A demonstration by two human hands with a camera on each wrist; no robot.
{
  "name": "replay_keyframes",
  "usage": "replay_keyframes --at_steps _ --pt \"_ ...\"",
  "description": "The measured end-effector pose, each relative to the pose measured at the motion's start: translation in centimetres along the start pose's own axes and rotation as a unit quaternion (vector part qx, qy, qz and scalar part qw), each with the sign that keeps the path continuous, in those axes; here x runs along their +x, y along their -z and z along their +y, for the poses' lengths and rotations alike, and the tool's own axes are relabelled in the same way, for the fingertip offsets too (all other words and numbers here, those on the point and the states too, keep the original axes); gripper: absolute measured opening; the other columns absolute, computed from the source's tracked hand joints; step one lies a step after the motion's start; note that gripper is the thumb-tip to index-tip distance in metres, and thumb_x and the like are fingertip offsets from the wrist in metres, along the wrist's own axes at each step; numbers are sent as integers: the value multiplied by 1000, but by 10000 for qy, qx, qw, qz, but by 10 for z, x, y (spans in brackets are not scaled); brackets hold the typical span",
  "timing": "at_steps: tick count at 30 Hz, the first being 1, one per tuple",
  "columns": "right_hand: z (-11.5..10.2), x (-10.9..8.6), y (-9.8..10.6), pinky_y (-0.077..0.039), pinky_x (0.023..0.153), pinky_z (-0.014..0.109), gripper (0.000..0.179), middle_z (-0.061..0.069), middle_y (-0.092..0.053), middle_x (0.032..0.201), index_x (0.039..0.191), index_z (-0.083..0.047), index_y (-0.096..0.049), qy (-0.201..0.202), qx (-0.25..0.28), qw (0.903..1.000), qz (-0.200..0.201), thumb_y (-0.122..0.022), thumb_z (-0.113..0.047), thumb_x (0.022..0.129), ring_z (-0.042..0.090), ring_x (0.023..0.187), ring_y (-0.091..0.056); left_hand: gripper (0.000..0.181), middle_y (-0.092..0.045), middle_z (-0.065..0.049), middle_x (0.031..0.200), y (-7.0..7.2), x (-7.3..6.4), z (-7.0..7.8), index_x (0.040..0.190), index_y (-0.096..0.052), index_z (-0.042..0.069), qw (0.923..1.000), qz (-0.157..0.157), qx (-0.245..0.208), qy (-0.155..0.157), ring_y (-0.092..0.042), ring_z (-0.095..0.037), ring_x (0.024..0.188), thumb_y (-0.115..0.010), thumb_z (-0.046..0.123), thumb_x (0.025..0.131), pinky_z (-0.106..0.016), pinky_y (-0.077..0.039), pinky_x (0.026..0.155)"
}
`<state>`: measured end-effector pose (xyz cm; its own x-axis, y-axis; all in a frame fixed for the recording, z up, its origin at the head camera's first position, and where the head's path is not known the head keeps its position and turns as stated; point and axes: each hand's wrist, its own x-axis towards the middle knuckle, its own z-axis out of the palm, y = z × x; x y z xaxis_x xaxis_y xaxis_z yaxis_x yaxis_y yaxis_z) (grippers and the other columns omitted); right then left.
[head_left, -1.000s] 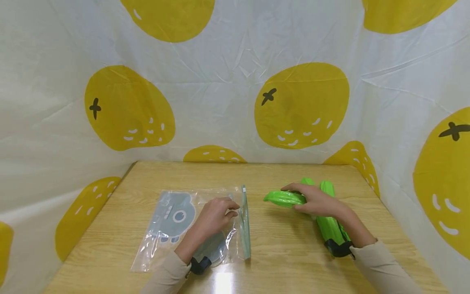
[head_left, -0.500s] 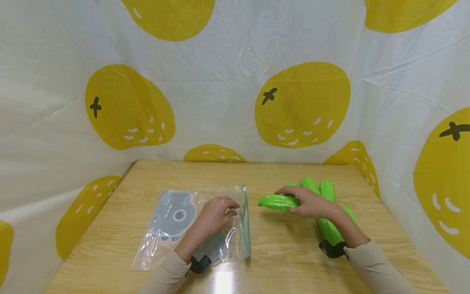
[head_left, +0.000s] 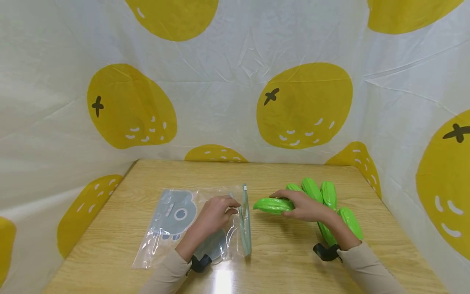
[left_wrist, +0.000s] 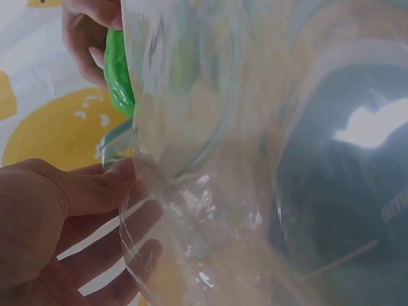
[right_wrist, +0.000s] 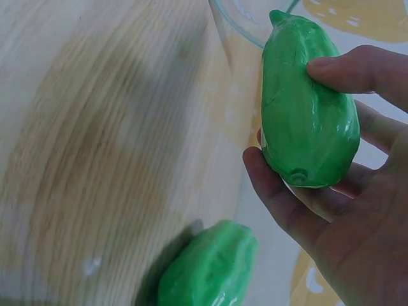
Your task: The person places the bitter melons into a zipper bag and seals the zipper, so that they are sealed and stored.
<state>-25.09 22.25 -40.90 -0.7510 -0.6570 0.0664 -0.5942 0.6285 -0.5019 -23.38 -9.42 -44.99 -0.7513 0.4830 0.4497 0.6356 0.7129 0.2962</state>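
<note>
A clear zip bag (head_left: 147, 249) with a grey-blue cartoon print lies on its side, its green-edged mouth (head_left: 245, 228) parted and facing right. My left hand (head_left: 217, 214) pinches the upper edge of that mouth; in the left wrist view thumb and fingers hold the clear film (left_wrist: 137, 156). Just right of the opening, my right hand (head_left: 304, 206) grips a glossy green, ridged bitter gourd (head_left: 269, 206) above the table, its pointed end toward the bag. From the right wrist view, the thumb lies on top of the gourd (right_wrist: 306, 115) and the fingers curl underneath.
Several more green gourds (head_left: 328, 194) lie on the wooden table (head_left: 191, 173) behind and under my right forearm, one of them (head_left: 349, 220) to its right. A white curtain (head_left: 220, 110) with yellow fruit prints stands behind and at both sides of the table.
My right hand has carried the gourd leftward and slightly nearer, toward the bag's mouth, uncovering more of the gourds behind. My left hand keeps its hold on the bag's edge.
</note>
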Motion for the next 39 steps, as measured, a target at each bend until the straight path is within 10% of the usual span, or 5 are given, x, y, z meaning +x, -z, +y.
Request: replay_keyframes --at_steps 39 --pt "-3 21 -32 -50 89 30 54 10 -68 130 139 -5 -59 174 380 9991 -116 -75 -13 89 14 104 -60 16 -79 6 94 0 0 0 101 -82 19 9999 -121 48 -18 -75 -14 87 -82 12 86 -34 -60 74"
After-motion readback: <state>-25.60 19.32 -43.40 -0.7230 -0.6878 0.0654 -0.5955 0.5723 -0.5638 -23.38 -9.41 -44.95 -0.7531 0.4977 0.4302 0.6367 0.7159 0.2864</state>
